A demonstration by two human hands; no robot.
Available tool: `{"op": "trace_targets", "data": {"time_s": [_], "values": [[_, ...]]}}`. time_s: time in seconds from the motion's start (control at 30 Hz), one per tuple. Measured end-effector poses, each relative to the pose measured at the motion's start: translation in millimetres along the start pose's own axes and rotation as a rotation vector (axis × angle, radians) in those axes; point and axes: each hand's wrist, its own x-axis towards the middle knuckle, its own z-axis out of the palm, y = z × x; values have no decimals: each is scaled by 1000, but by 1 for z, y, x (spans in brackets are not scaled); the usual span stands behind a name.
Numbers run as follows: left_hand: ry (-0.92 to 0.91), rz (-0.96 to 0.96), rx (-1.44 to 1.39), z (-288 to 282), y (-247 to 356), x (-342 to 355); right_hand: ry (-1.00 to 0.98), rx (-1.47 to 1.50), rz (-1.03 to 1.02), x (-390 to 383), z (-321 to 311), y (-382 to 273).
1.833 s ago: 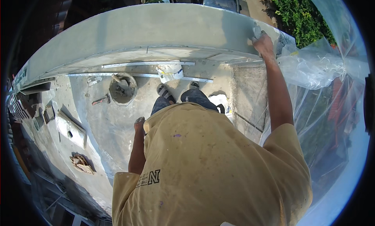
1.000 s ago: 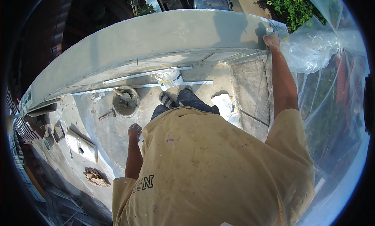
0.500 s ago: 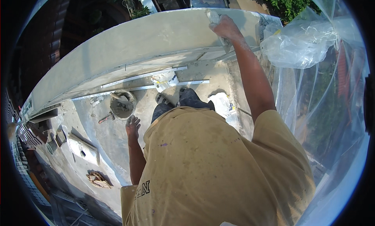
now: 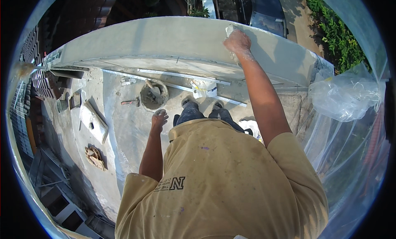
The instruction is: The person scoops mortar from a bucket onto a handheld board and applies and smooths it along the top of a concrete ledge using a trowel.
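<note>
My right hand (image 4: 238, 41) is closed around a plastering trowel (image 4: 229, 29), held near the top edge of a smooth grey wall (image 4: 173, 36). Most of the tool is hidden behind the fist, with its pale end showing above. My left hand (image 4: 159, 120) hangs low at my side, holding nothing, its fingers loosely bent and apart. Just beyond it on the floor stands a round bucket (image 4: 166, 102) of grey mortar with a tool resting inside. A small red-handled tool (image 4: 131, 102) lies left of the bucket.
Long metal straightedges (image 4: 181, 75) lie along the wall's foot, with a white bag (image 4: 204, 88) between them. Clear plastic sheeting (image 4: 342, 94) hangs at right. Further left lie a white sack (image 4: 93, 119) and crumpled brown paper (image 4: 95, 157). Beyond the wall is a dark car (image 4: 268, 16).
My view has swung, so the wall and floor things appear shifted right and lower. My right hand with the trowel has moved left along the wall. My left hand still hangs down.
</note>
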Motion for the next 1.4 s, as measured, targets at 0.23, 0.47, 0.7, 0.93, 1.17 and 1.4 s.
{"op": "trace_targets", "data": {"time_s": [0.23,0.47,0.7,0.93,1.17,1.4], "values": [[-248,400,-70,37,124,-3,-59,39,-76,22,1,-74],[-190,191,42,-49,64,35,72,-123,129,56,13,-22],[-113,-121,101,-119,8,127,-69,-222,-169,-16,61,-161],[-128,-74,95,-169,42,161,-25,-326,-335,23,3,-92],[-96,-89,-40,-170,40,159,-40,-420,-411,-35,80,-65],[-168,-151,20,-151,7,173,24,-345,-257,15,6,-73]]}}
